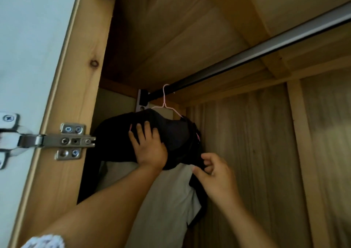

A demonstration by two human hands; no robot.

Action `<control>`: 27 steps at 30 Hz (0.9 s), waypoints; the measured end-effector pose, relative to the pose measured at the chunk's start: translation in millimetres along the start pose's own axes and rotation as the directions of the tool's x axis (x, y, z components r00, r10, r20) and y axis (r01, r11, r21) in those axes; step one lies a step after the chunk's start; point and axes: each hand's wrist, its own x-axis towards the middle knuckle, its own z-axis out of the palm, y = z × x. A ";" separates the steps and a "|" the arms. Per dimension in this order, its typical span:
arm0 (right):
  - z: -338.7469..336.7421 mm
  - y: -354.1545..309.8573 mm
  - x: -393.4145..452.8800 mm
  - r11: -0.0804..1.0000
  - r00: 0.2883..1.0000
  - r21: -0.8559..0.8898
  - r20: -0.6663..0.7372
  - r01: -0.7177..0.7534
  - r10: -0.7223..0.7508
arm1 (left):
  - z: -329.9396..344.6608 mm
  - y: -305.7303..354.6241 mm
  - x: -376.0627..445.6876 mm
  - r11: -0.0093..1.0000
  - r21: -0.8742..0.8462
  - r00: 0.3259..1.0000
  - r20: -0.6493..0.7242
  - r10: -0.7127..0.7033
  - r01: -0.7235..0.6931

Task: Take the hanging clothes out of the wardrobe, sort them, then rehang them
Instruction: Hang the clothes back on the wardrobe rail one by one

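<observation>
Two hands are up inside the wooden wardrobe, both working on one black garment in the middle of the frame. That garment hangs on a thin pink hanger, whose hook loops over the dark metal rail running from centre up to the upper right. The left hand lies on the front of the black cloth with fingers spread and bent, pressing into the fabric rather than closing round it. The right hand, lower and to the right, pinches the garment's lower edge between thumb and curled fingers. A pale grey garment shows below the black one, down in the lower centre; what it hangs from is hidden. Over at the left edge of the frame sits a metal door hinge, screwed to the wardrobe's side panel, with the white door beyond it in the upper left.
</observation>
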 end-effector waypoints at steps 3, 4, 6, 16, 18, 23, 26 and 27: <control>-2.6 -4.1 -17.0 0.999 0.999 0.027 0.013 -0.031 0.031 | -5.8 5.8 -39.8 0.977 -0.202 0.998 0.006 0.067 -0.064; -4.1 -4.7 -23.7 0.999 0.999 0.037 0.016 -0.033 0.032 | -9.9 6.2 -53.8 0.958 -0.274 0.995 0.013 0.098 -0.090; -7.9 -6.7 -42.1 0.998 0.999 0.057 0.022 -0.035 0.034 | -20.3 1.4 -86.7 0.900 -0.421 0.990 0.030 0.140 -0.115; 5.0 -37.8 -203.7 0.954 0.983 0.289 0.184 -0.081 0.027 | -99.6 -110.8 -285.1 0.846 -0.518 0.923 0.374 0.094 0.124; 20.0 -53.8 -246.6 0.937 0.963 0.337 0.271 -0.094 -0.001 | -118.5 -144.8 -329.8 0.886 -0.415 0.897 0.442 -0.001 0.205; 60.3 -97.1 -345.8 0.886 0.857 0.451 0.493 -0.104 -0.151 | -172.3 -218.3 -421.4 0.915 -0.153 0.818 0.520 -0.246 0.373; 86.0 -123.3 -401.5 0.845 0.785 0.514 0.581 -0.148 -0.215 | -207.5 -256.3 -467.2 0.883 0.006 0.761 0.503 -0.409 0.470; 94.2 -134.8 -420.7 0.839 0.754 0.520 0.614 -0.164 -0.233 | -220.5 -270.7 -484.2 0.865 0.054 0.753 0.467 -0.464 0.499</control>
